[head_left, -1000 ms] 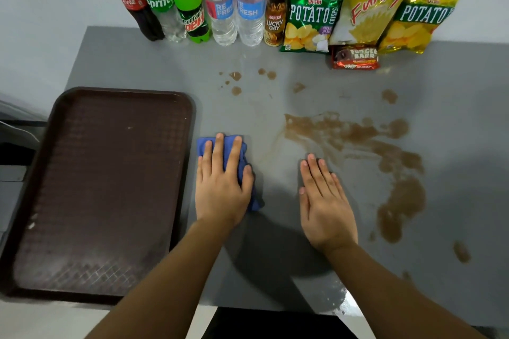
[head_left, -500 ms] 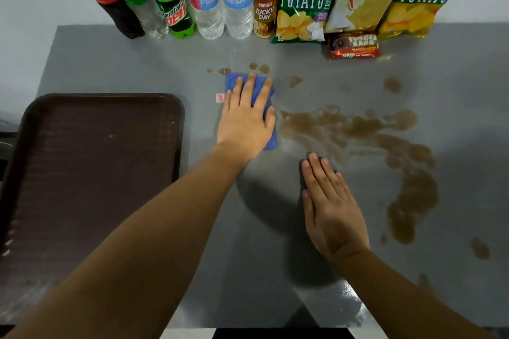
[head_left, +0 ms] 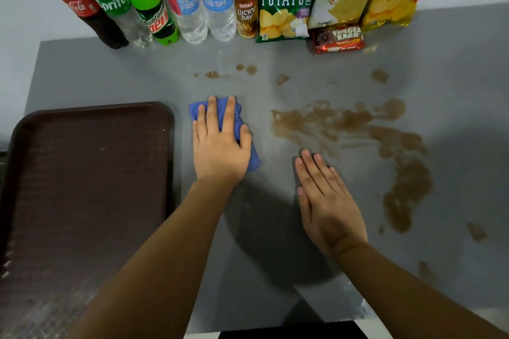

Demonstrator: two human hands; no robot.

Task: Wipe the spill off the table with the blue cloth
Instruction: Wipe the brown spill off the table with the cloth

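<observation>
A folded blue cloth (head_left: 197, 110) lies on the grey table (head_left: 110, 71), just right of the tray. My left hand (head_left: 219, 146) presses flat on top of it, fingers spread, covering most of it. A large brown spill (head_left: 358, 129) spreads across the table to the right of the cloth and curves down toward the near right. Small brown drops (head_left: 212, 74) sit beyond the cloth. My right hand (head_left: 327, 203) rests palm down on the table, its fingertips close to the spill's near edge, holding nothing.
A dark brown tray (head_left: 82, 173) fills the left side. Along the back wall stand several drink bottles (head_left: 190, 5), a coffee bottle (head_left: 246, 0), chip bags (head_left: 283, 5) and a snack bar pack (head_left: 340, 39). The table's front edge is near my arms.
My left hand has pulled the cloth back toward me from the small drops at the far middle. One drop there is smeared. My right hand stays in place.
</observation>
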